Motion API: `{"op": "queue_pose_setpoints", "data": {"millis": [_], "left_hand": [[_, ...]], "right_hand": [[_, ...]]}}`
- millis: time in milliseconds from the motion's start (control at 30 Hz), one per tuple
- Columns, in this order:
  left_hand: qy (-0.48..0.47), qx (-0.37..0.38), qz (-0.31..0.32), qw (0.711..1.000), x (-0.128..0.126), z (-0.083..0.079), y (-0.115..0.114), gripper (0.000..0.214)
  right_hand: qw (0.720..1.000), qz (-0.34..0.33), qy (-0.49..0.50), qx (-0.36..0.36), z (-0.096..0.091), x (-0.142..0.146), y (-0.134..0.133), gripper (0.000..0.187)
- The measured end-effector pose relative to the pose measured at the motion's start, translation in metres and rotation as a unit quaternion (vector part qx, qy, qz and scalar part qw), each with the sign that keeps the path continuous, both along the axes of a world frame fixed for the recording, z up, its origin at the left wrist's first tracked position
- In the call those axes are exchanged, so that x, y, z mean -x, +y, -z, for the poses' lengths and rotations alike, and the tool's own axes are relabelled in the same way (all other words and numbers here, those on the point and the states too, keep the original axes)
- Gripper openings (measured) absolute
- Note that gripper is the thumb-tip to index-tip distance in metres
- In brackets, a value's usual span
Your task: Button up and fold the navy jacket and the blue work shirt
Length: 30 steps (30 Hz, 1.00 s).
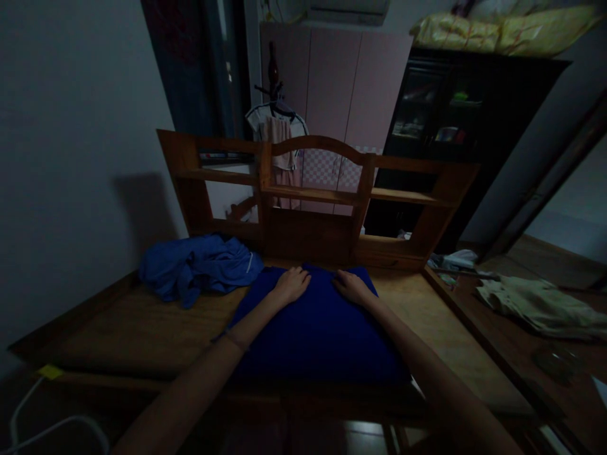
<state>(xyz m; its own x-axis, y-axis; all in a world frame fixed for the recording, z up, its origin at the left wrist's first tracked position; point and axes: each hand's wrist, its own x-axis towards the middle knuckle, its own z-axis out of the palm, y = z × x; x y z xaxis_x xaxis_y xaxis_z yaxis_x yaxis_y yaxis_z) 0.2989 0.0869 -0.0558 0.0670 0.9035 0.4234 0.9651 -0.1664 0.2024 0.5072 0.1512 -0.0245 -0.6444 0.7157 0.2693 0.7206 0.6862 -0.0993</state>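
A dark blue cloth [317, 335] lies spread flat on the wooden desk [142, 328] in front of me. Both my arms reach forward over it. My left hand [291, 282] rests palm down on the cloth's far edge, fingers stretched out and slightly curled at the tips. My right hand [351, 285] lies flat beside it on the same far edge, fingers out. The two hands are a short gap apart. A thin band sits on my left wrist. Neither hand grips anything.
A crumpled lighter blue garment [199, 265] lies at the desk's back left. A wooden shelf unit [313, 196] stands along the desk's far edge. To the right, a pale green garment [540, 303] lies on the floor. A dark cabinet [455, 120] stands behind.
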Motion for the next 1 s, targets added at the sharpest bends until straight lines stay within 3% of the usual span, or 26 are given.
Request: {"op": "queue_pose_setpoints", "data": {"millis": [167,333,700,867,1000], "left_hand": [[-0.007,-0.072,-0.027,0.997,0.009,0.025,-0.001,0.043],[-0.045,-0.072,-0.008,0.996,0.015,0.033,0.009,0.044],[-0.095,-0.003,0.02,0.995,0.024,0.034,0.013,0.05],[-0.117,-0.013,0.028,0.993,0.023,0.031,0.008,0.048],[-0.162,-0.067,0.078,0.981,0.019,0.021,0.0,0.036]], "right_hand": [[1.0,0.006,0.025,-0.017,0.016,-0.005,0.008,0.018],[0.996,0.01,0.071,-0.045,0.028,-0.004,0.007,0.021],[0.993,-0.03,0.115,-0.016,0.03,-0.006,0.017,0.021],[0.992,-0.029,0.123,-0.015,0.031,-0.007,0.017,0.02],[0.991,-0.034,0.126,-0.007,0.032,-0.008,0.016,0.021]]}}
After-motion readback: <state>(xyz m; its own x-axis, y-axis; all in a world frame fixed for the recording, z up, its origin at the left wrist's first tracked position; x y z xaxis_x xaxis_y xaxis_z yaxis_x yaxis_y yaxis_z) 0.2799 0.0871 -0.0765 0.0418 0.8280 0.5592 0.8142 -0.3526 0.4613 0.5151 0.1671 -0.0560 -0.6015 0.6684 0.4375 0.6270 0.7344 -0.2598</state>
